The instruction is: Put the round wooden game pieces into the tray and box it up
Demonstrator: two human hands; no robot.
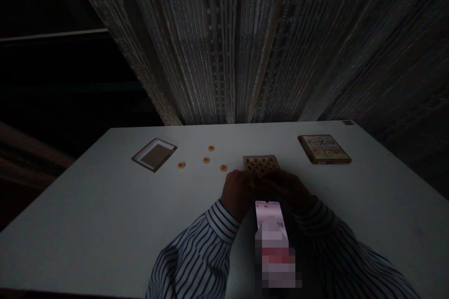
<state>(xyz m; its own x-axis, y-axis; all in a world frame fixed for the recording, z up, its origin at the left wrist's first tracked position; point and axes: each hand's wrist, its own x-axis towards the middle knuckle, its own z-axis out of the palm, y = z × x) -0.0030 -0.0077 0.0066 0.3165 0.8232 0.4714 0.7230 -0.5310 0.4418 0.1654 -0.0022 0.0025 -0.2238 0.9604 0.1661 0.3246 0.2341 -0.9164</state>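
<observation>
A small tray of round Chinese chess pieces (261,163) lies on the white table in front of me, its near side hidden by my hands. My left hand (240,191) is at its near left corner with the fingers curled inward. Against it, my right hand (289,189) also has bent fingers, and the fingertips of both meet in the dark. Whatever they hold is too dark to make out. Left of the tray lie several loose Chinese chess pieces with red marks, the nearest piece (223,167) just beyond my left hand.
A lit phone (271,231) lies between my forearms. An open box lid or shallow box (154,154) sits on the left of the white table (105,215). At the right is a printed box (324,148). A striped curtain (224,46) hangs behind the far edge.
</observation>
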